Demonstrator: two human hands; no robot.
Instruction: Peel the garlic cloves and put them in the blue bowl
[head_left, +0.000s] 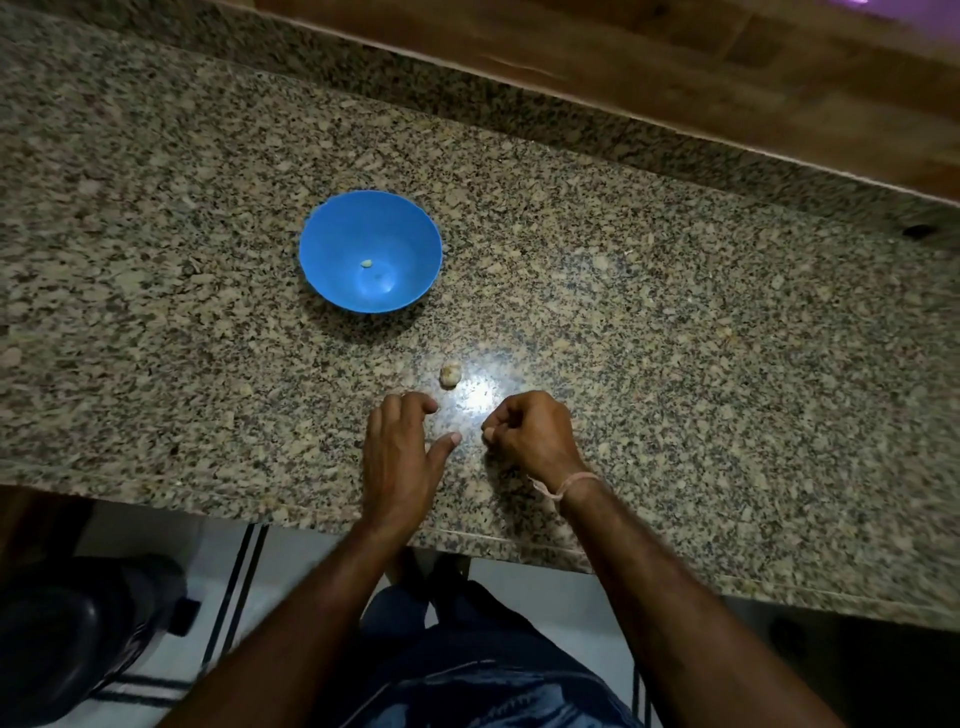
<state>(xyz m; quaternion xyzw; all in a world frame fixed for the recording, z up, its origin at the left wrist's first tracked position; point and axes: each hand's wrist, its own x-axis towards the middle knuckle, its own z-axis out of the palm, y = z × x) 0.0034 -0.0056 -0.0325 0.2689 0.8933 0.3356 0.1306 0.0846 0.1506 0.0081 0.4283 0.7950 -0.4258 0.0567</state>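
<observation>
I see a garlic clove (450, 375) on the granite counter (156, 270) just beyond both hands, and one pale piece (366, 263) inside the blue bowl (332, 234) farther off. The left hand (400, 457) is spread loosely, holding nothing. The right hand (535, 436) is curled, possibly pinching something; I cannot tell.

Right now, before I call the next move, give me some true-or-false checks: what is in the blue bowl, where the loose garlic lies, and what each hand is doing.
1. The blue bowl holds one small pale clove. True.
2. The garlic piece touches the bowl. False: it lies on the granite counter, apart from the bowl and nearer the hands.
3. The left hand holds the garlic piece. False: it is open, with its fingertips just short of the piece.
4. The right hand has its fingers curled. True; whether it pinches anything cannot be seen.
5. A thread band sits on the right wrist. True.
</observation>
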